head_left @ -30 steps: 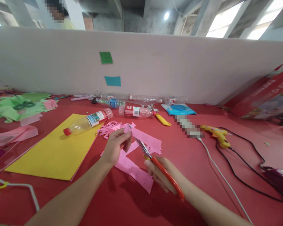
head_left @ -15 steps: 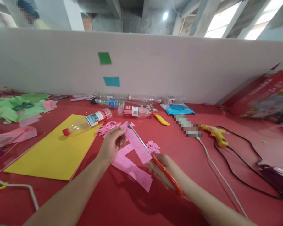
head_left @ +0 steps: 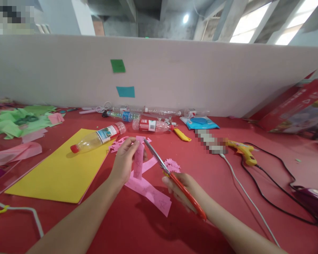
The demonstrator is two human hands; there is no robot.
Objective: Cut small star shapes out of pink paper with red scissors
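My left hand (head_left: 125, 157) pinches the top of a narrow pink paper strip (head_left: 139, 160), which hangs down with faint star outlines on it. Red-handled scissors (head_left: 185, 192) are gripped in my right hand (head_left: 184, 190), their blades pointing up and left, with the tips just right of the strip. Below, on the red table, lie more pink paper strips (head_left: 151, 192) marked with drawn stars. A heap of small cut pink stars (head_left: 172, 165) sits beyond the scissors. Pink paper scraps (head_left: 118, 144) are piled behind my left hand.
Yellow sheets (head_left: 60, 173) lie at left under a clear bottle (head_left: 99, 137). More plastic bottles (head_left: 148, 125) line the back near the white partition (head_left: 175, 74). At right are a yellow glue gun (head_left: 243, 151) with a black cord, a blue packet (head_left: 200, 122) and a white cable (head_left: 243, 187).
The pink paper in my left hand has gone from a wide, slanting piece to a narrow strip hanging down. The scissor blades have come away from the paper. A person behind the partition moved left.
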